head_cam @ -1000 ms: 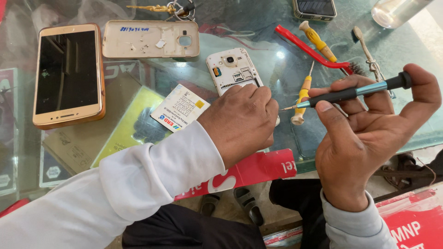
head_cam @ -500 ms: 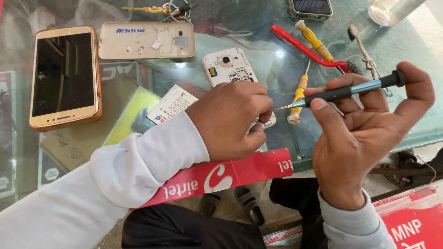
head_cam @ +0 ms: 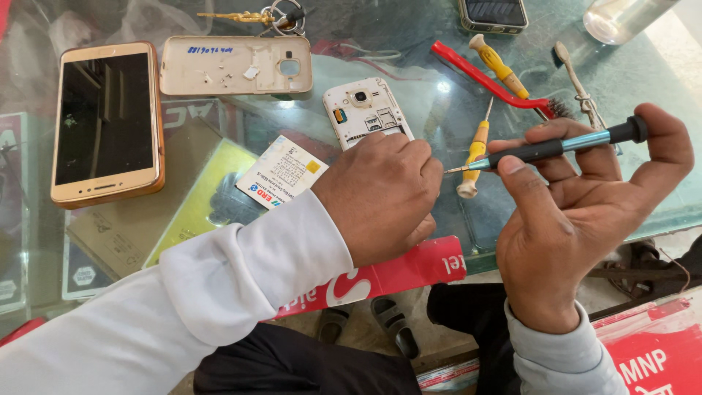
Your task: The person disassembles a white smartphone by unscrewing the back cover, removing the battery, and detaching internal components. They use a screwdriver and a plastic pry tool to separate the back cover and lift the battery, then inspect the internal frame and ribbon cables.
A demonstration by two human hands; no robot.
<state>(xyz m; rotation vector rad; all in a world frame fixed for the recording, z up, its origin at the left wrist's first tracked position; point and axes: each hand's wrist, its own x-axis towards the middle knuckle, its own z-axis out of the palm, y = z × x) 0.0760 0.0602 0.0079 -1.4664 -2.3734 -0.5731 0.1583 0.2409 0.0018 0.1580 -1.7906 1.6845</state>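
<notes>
Sideways, right hand pinches a screwdriver; left hand covers a white phone.

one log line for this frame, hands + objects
left hand: on opened white phone | right hand: holds precision screwdriver, tip toward left hand | glass table

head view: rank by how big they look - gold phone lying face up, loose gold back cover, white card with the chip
1. gold phone
2. gold back cover, nearly alike but farther from the camera, so unsure
3. white chip card, clearly smallest, partly hidden by the left hand
</notes>
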